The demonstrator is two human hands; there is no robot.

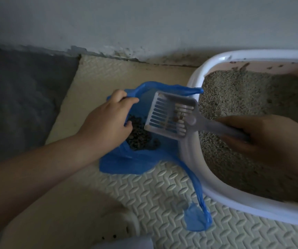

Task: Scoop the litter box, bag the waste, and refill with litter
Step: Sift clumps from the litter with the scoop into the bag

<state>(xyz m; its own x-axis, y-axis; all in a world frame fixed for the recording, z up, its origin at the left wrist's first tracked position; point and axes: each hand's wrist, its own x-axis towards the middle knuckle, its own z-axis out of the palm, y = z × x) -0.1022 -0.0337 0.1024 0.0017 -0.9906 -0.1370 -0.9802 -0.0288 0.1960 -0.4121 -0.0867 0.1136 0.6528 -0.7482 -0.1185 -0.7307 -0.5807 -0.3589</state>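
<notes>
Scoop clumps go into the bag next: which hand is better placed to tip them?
Right. The right hand grips the scoop by its handle, above the open bag; the left hand holds the bag's rim.

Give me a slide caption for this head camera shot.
Left hand holds the blue bag open; right hand holds the scoop over it.

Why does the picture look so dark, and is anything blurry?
Head view: dim, bluish light, darkest on the left; the scoop handle and right hand look smeared with blur, the left hand and bag sharper; the litter box rim curves from the wide lens; no glare.
</notes>
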